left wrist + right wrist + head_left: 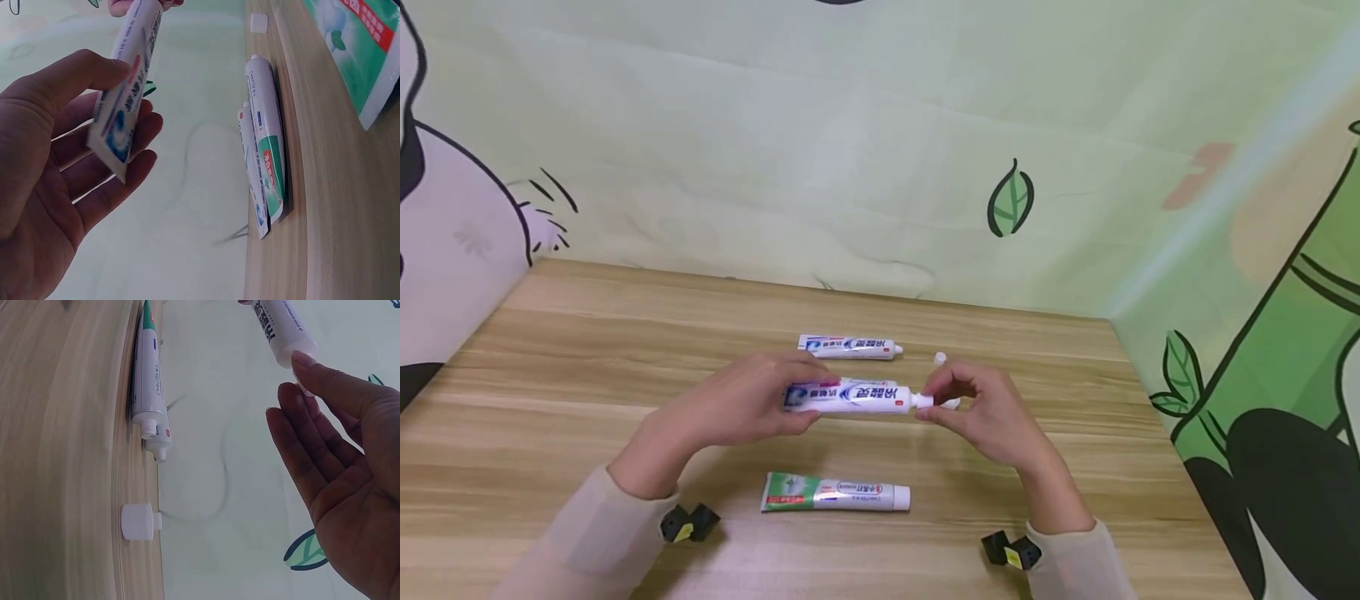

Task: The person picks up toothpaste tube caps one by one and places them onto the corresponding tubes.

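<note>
A white and blue toothpaste tube (pixel 853 396) is held level above the table between both hands. My left hand (pixel 760 400) grips its flat end, thumb on the near side. My right hand (pixel 988 408) pinches the white cap (pixel 923 401) at the other end; the fingertips partly hide it. In the right wrist view, the thumb and forefinger meet at that end of the tube (pixel 284 337), the other fingers extended. Behind lies a smaller white and blue tube (pixel 850 347) with a bare nozzle. Another uncapped tube, green and white (pixel 265 137), is mostly hidden by the held tube in the head view.
A capped green and white toothpaste tube (pixel 835 492) lies at the front of the wooden table (pixel 625 333). A small white cap (pixel 940 358) and a larger white cap (pixel 137 522) stand near the right hand. A printed cloth backdrop (pixel 775 167) encloses the table.
</note>
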Motion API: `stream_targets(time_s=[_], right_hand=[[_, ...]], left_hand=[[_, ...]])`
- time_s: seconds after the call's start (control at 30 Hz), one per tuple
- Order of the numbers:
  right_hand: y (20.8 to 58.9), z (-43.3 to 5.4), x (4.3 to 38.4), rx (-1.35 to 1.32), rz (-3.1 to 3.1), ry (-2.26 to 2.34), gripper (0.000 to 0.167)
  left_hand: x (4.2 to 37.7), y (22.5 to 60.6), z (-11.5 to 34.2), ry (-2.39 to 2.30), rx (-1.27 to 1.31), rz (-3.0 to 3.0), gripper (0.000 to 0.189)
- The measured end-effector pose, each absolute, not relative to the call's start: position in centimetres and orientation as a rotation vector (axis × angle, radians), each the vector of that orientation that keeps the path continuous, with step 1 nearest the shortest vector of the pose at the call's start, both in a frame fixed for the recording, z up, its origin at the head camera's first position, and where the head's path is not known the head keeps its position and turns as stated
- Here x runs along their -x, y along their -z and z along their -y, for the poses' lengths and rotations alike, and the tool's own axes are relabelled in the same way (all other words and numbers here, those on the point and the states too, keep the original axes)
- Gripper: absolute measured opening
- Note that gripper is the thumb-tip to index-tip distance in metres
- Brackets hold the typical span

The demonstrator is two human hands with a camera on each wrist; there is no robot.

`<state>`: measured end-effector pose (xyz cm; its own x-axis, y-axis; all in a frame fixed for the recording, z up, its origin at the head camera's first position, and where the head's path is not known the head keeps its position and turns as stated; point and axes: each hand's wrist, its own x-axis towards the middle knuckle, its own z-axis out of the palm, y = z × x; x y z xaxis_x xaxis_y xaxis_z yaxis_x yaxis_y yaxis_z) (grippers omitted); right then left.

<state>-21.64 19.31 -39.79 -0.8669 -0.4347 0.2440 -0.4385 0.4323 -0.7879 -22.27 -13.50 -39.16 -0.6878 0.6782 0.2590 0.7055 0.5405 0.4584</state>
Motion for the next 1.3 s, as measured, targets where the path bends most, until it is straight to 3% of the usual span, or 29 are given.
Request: stream_targets(time_s=[1.0,1.3], right_hand=[[39.73,-18.74,21.6,-0.749,2.74,-1.576,0.01],[39.63,-18.64,21.54,-0.73,2.771,-1.547,0.018]], left_hand=[[22.16,39.24,13.57,0.809,1.179,2.722,0.039],[22.19,39.12,13.58,0.825,1.159,2.746,0.039]])
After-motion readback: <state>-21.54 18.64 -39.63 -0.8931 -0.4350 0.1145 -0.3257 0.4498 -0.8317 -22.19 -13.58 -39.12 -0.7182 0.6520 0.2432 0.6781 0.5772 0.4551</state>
